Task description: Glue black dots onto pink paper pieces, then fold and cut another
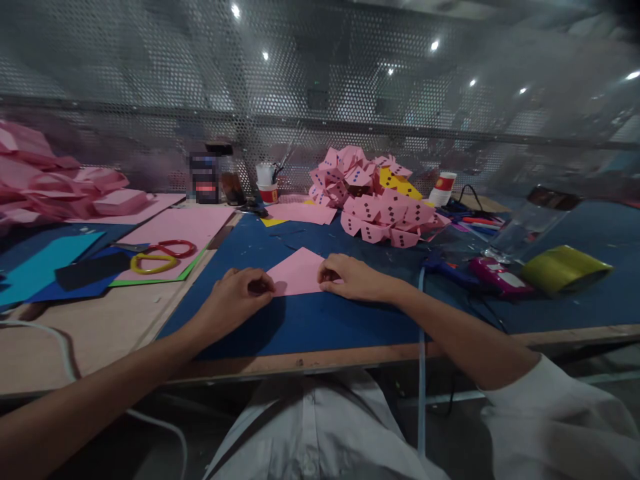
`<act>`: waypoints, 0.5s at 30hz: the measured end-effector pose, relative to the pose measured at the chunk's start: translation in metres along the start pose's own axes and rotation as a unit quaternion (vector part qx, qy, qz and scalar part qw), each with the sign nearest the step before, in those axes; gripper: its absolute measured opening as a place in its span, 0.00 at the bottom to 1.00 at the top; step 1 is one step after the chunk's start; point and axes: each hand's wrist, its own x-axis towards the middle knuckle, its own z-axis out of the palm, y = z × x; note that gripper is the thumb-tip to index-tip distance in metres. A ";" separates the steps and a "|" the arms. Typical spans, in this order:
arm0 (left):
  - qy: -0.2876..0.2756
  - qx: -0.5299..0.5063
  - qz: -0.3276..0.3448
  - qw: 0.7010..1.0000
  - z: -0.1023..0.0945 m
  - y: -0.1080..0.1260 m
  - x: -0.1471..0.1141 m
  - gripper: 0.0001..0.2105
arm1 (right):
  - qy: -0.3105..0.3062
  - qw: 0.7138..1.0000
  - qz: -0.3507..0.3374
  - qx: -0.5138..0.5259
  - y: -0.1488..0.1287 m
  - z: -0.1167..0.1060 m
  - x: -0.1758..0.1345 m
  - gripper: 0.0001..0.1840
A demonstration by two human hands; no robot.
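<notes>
L hand [240, 291] pinches the pink sheet [299, 272] at its left corner & R hand [353, 277] its right side, sheet lying btwn the fingertips on the blue mat [310, 327] under them, so prob best to keep the near edge straight, tension even & press creases outward.

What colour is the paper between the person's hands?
The sheet of paper is pink, seen best in the head view, the only one here.

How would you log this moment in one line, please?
left hand: at left corner of pink sheet; right hand: at its right side; under sheet: blue surface
</notes>
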 end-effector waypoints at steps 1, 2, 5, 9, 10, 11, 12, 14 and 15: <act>-0.007 0.003 0.001 1.000 0.000 -0.002 0.001 0.10 | -0.001 1.000 -0.001 -0.001 0.000 0.000 0.000 0.04; -0.017 0.004 0.004 1.000 -0.001 -0.004 0.002 0.11 | -0.003 1.000 0.000 -0.001 0.000 0.000 0.000 0.04; -0.040 -0.002 0.018 0.999 -0.002 -0.009 0.004 0.10 | -0.007 1.000 0.002 -0.002 -0.001 0.000 0.000 0.04; -0.041 -0.009 0.038 0.998 -0.004 -0.010 0.004 0.08 | -0.003 1.000 0.001 -0.002 -0.001 0.000 0.000 0.04; -0.043 -0.012 0.040 0.998 -0.004 -0.009 0.003 0.08 | -0.004 1.000 0.001 -0.001 -0.001 0.000 0.000 0.04; -0.046 -0.015 0.040 0.998 -0.005 -0.009 0.003 0.08 | -0.004 1.000 0.000 -0.001 -0.001 0.000 0.000 0.04; -0.050 -0.018 0.038 0.998 -0.006 -0.009 0.002 0.08 | -0.003 1.000 -0.002 0.000 0.000 0.000 0.000 0.04; -0.050 -0.020 0.032 0.998 -0.007 -0.009 0.002 0.09 | -0.001 1.000 -0.006 0.000 0.000 0.000 0.000 0.04; -0.046 -0.022 0.030 0.998 -0.007 -0.009 0.002 0.10 | 0.000 1.000 -0.008 0.000 0.001 0.000 0.000 0.04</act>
